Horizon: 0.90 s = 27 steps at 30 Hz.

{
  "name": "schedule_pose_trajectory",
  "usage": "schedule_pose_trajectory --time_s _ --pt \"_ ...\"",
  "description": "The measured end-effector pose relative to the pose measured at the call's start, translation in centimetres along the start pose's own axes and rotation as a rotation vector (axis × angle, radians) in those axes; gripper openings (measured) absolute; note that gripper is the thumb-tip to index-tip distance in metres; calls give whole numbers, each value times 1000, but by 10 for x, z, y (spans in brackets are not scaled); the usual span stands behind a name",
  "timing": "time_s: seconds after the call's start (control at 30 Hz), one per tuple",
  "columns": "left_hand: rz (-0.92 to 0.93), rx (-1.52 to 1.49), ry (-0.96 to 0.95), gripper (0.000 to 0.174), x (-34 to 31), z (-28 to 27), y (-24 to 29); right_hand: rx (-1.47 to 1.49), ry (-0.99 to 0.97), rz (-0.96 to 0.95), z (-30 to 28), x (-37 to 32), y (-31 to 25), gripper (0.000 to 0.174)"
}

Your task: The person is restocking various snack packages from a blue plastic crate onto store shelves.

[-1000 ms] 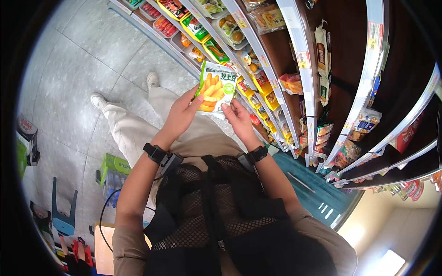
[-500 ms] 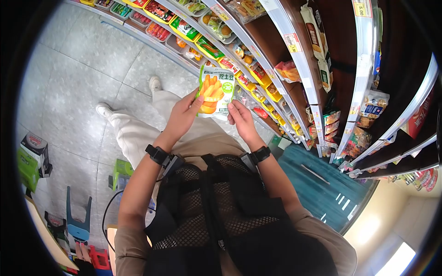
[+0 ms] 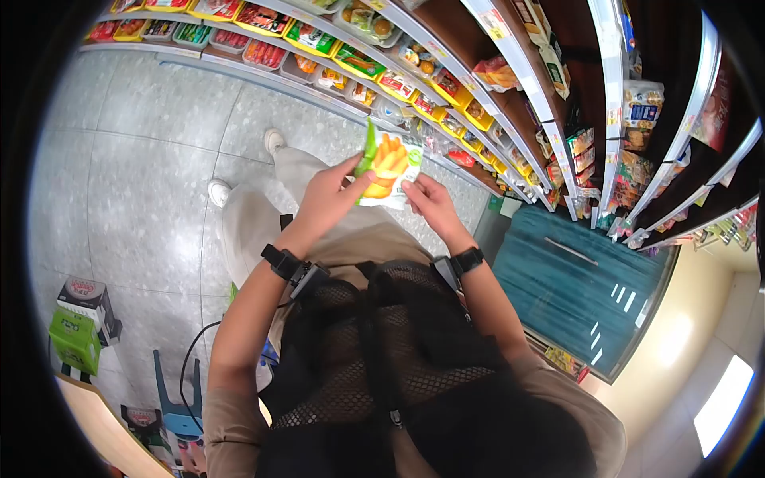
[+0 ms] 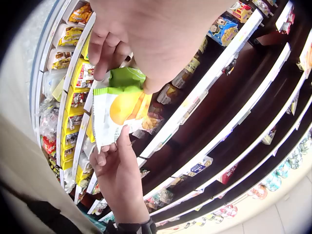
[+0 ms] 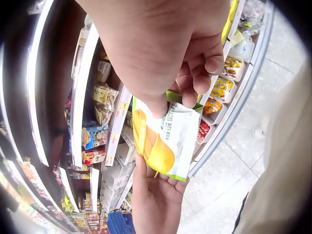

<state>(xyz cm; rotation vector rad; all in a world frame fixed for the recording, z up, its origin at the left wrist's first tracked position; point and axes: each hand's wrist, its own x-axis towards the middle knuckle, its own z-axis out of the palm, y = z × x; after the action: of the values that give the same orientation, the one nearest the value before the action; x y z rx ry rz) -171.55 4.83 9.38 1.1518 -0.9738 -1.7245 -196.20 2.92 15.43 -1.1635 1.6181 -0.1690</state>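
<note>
A white and green snack bag point(image 3: 390, 166) with yellow fries printed on it is held between both hands in front of the body. The left hand point(image 3: 328, 201) pinches its left edge, thumb on the front. At the lower right corner, the right hand point(image 3: 434, 209) pinches the bag with thumb and fingers. In the left wrist view the bag point(image 4: 122, 105) is bent, its green edge near the left hand point(image 4: 146, 39). The right wrist view shows printed text on the bag point(image 5: 168, 139) beside the right hand's thumb point(image 5: 155, 105).
Store shelves point(image 3: 446, 68) with packaged snacks curve across the top and right. Boxes point(image 3: 76, 338) and a blue stool point(image 3: 179, 418) stand on the tiled floor point(image 3: 151, 183) at the left. A teal panel point(image 3: 586, 279) lies right of the body, and a wooden edge point(image 3: 111, 422) at lower left.
The view has turned, so the shelves now reach farther left. Both hands have shifted slightly right with the bag, which has tilted and bent at its left side. Both still grip it.
</note>
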Motion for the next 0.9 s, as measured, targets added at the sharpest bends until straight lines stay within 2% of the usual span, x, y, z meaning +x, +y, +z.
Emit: schedule_pose_trajectory --time_s 0.1,0.3,0.43,0.5,0.53,0.63,0.67,0.77,0.8,0.9 --pt "-20 11 -7 50 -19 -10 -16 -2 5 60 22 -15 -13 28" --pt "0 -90 74 51 -55 16 -63 -162 -9 45 22 -30 24 22" --pt "177 -2 113 53 -46 59 -60 -117 75 37 -13 -31 41 23" --pt "241 108 114 53 -25 80 -56 -11 88 13 -39 -23 46 25" --pt "215 117 118 53 -13 94 -49 3 116 -22 -55 -17 52 27" --pt "391 231 256 56 44 151 -44 77 165 -101 -107 1 69 26" --pt "388 212 200 57 66 170 -38 97 206 -86 -125 6 69 23" --pt "496 326 313 57 128 232 -33 82 272 -71 -202 46 100 22" --pt "493 314 321 57 145 256 -35 194 235 -144 -220 58 104 23" --pt "520 349 367 58 190 303 -29 305 350 -192 -265 83 106 23"
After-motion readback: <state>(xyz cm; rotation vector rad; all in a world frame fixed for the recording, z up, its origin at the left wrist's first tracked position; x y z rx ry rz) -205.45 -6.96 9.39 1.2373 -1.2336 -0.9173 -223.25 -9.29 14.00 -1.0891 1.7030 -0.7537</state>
